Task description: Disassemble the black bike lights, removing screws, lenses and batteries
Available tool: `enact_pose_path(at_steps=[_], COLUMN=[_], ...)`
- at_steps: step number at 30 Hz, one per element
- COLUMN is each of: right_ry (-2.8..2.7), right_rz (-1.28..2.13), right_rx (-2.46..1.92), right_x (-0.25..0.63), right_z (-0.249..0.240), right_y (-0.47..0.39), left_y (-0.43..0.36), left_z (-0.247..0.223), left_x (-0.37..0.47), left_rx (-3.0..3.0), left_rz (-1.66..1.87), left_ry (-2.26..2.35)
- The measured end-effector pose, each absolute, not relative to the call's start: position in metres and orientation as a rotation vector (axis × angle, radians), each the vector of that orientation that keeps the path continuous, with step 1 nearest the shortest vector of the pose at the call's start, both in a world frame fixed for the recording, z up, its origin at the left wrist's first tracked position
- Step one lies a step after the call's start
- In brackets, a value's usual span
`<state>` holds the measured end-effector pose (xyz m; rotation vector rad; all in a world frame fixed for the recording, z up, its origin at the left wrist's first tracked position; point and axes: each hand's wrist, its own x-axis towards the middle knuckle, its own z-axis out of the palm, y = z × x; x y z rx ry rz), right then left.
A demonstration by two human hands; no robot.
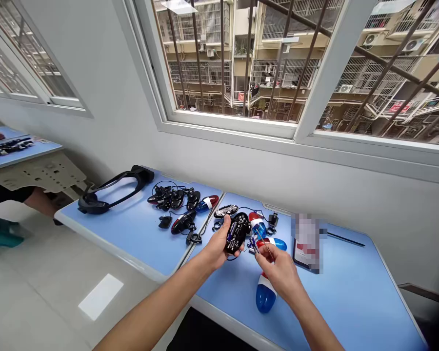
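My left hand (216,246) is closed around a black oval device base (237,233), its face with pale markings and small details turned up. Just right of it, my right hand (280,270) pinches with thumb and fingers near small blue-and-white pieces (253,243); what exactly it grips is too small to tell. Red, white and blue oval shells lie around that hand: one shell (258,224) behind, another shell (278,243) beyond the fingers, and a third shell (266,295) in front, partly covered. An oval part with a silvery inside (226,211) rests behind my left hand.
Several black bike-light-like units with cables (177,197) and another red-and-blue shell (207,203) lie on the left table. A black headset (113,192) sits farther left. Right are a phone (307,248) and a thin black rod (344,238). Another person's leg (44,202) shows far left.
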<state>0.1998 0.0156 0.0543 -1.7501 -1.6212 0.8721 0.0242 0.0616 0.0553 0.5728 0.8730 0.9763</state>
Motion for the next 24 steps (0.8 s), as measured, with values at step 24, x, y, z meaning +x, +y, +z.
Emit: enact_pose_path(at_steps=[24], right_ry=[-2.193], right_rz=[-0.223], right_rx=[-1.358], right_x=[0.177], right_z=[0.042], right_y=[-0.015], left_y=[0.05], left_z=[0.039], left_x=[0.022], left_rx=[0.412], left_rz=[1.097], left_ry=[0.962])
